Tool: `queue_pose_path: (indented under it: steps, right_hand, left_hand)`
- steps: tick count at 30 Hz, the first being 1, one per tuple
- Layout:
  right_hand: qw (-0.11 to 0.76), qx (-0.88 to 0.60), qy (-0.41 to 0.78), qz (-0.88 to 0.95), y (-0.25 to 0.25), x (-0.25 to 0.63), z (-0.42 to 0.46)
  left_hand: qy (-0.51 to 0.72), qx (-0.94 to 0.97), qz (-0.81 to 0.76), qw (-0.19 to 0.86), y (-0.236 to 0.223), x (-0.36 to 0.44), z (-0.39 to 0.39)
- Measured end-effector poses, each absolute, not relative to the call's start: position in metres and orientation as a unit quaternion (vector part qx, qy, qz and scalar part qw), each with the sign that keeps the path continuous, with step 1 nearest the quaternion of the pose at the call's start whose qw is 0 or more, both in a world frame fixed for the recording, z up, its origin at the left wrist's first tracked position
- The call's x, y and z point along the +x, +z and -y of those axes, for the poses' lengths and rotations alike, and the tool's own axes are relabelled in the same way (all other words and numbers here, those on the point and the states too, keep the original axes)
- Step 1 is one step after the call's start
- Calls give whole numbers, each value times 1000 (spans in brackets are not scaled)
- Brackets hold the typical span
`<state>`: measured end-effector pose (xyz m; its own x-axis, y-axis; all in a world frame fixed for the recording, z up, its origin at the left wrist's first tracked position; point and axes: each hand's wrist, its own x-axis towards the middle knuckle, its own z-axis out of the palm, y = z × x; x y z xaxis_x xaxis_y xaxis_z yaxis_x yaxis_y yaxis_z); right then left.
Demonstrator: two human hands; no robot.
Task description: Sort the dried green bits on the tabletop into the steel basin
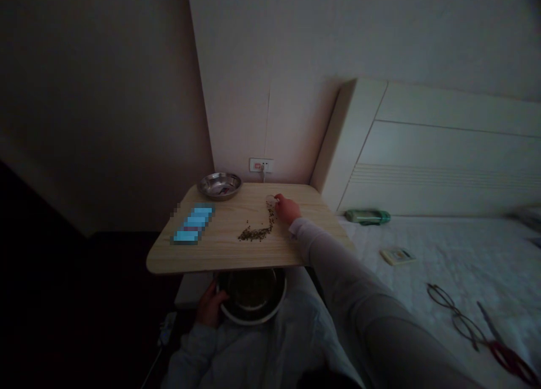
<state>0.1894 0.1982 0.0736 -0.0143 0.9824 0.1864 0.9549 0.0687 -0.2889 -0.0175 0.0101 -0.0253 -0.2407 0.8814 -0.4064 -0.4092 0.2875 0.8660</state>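
My right hand (288, 208) is closed on a small translucent piece (271, 199), its exact kind unclear, near the far side of the wooden table (228, 257). Right beside it, small dark grains (255, 233), like beans or seeds, trail down the tabletop and bend left into a thicker heap. Below the table's front edge, my left hand (209, 305) grips the left rim of a wide bowl (252, 322) with a pale edge, resting on my lap. The bowl looks dark inside; its contents are hard to make out, and its far part is hidden under the table.
A shiny steel basin (220, 185) stands at the table's back left, with a lit phone (193, 224) in front. Behind is a wall socket (261, 164) with a plug. On the bed at right lie a green bottle (367, 216), a pale device (398, 256) and glasses (456, 315).
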Motion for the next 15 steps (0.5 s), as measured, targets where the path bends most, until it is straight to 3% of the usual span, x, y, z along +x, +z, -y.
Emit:
queue_pose_path:
  steps: [15]
  right_hand:
    - [96,-528,-11,844,78,175,-160]
  left_hand:
    - [549,225,-559,579,-24,-19,-10]
